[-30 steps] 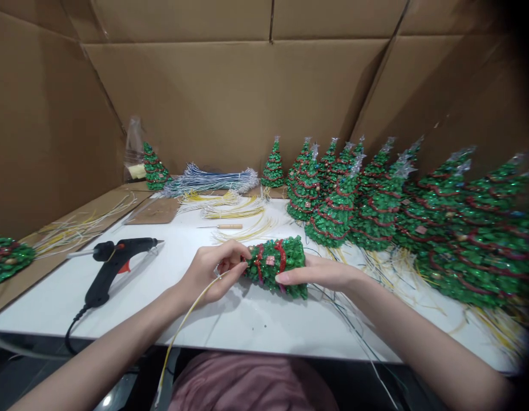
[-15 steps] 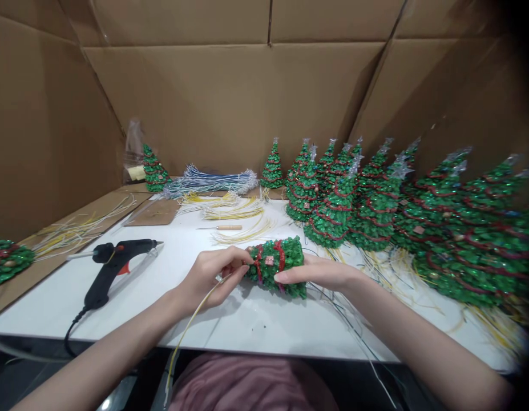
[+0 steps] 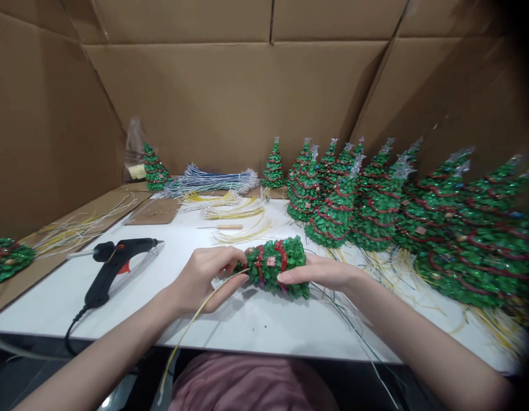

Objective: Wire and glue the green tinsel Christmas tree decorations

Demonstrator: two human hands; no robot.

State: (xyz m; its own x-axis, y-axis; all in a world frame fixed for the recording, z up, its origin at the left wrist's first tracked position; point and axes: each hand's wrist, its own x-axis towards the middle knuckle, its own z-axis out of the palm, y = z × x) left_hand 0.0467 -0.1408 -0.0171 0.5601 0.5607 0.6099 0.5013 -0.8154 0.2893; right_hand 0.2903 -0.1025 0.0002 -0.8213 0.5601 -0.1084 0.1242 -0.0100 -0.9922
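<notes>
A small green glittery Christmas tree (image 3: 276,265) with red bead garlands lies on its side over the white table (image 3: 255,319), its top pointing left. My right hand (image 3: 319,272) grips its wide end, thumb on the front. My left hand (image 3: 206,277) is closed at the tree's tip, pinching a thin yellow wire (image 3: 191,322) that trails down past the table's front edge.
A black hot glue gun (image 3: 112,265) lies left of my hands. Several finished trees (image 3: 401,211) crowd the right and back. Bundles of yellow wires (image 3: 234,208) and blue-white wires (image 3: 210,180), a wooden-handled awl (image 3: 223,226), and cardboard walls surround the table.
My left hand slid slightly left along the tree's tip, pulling the yellow wire. The tree and my right hand stayed nearly still.
</notes>
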